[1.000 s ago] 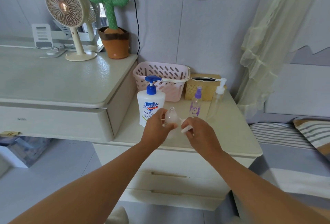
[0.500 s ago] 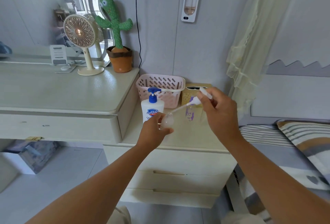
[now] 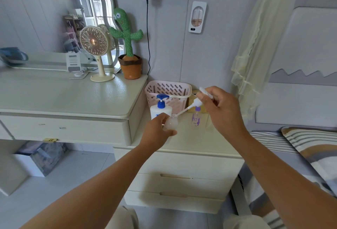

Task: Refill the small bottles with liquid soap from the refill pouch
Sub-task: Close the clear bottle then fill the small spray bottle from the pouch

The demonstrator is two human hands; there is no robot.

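Bottle (image 3: 171, 123) gripped in left hand (image 3: 156, 132); right hand (image 3: 222, 108) pinches pump (image 3: 197, 101), now lifted toward 1 o'clock, tube (image 3: 182, 111) almost out, so nearly ready for filling.

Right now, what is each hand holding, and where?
Left hand: small clear bottle, grip around its body. Right hand: white pump top, pinched at its head, dip tube tip at the bottle's mouth.

Pink basket (image 3: 169, 90), pump bottle (image 3: 160, 109), purple-capped bottle (image 3: 196, 119) carried on low surface (image 3: 200, 142); fan (image 3: 94, 42), cactus toy (image 3: 127, 33) carried on higher surface (image 3: 63, 97).
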